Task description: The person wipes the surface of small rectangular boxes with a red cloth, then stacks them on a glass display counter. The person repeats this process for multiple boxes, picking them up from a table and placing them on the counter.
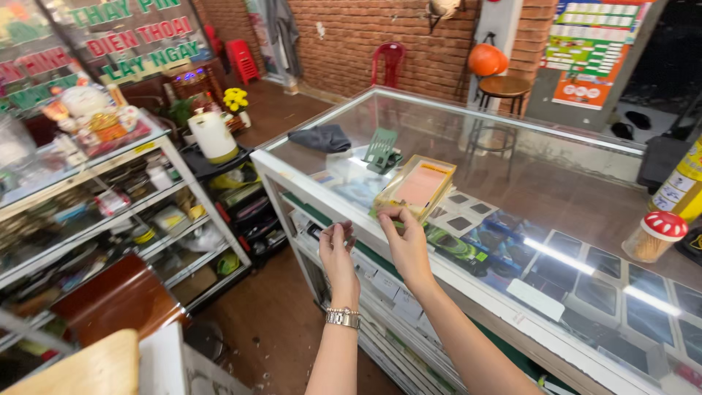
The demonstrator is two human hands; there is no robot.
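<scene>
A flat yellow-edged package (pixel 417 187) with a clear window and a pink insert rests tilted on the glass counter (pixel 526 183). My right hand (pixel 404 241) pinches its near edge with the fingertips. My left hand (pixel 338 252), with a metal watch on the wrist, hovers just off the counter's near corner; thumb and finger pinch something small and thin, too small to identify.
A green phone stand (pixel 382 151) and a dark folded cloth (pixel 320 137) lie further back on the counter. A toothpick jar with a red cap (pixel 655 235) and a yellow can (pixel 681 184) stand at right. Cluttered metal shelves (pixel 110 212) stand left; a stool (pixel 503 89) and red chairs stand behind.
</scene>
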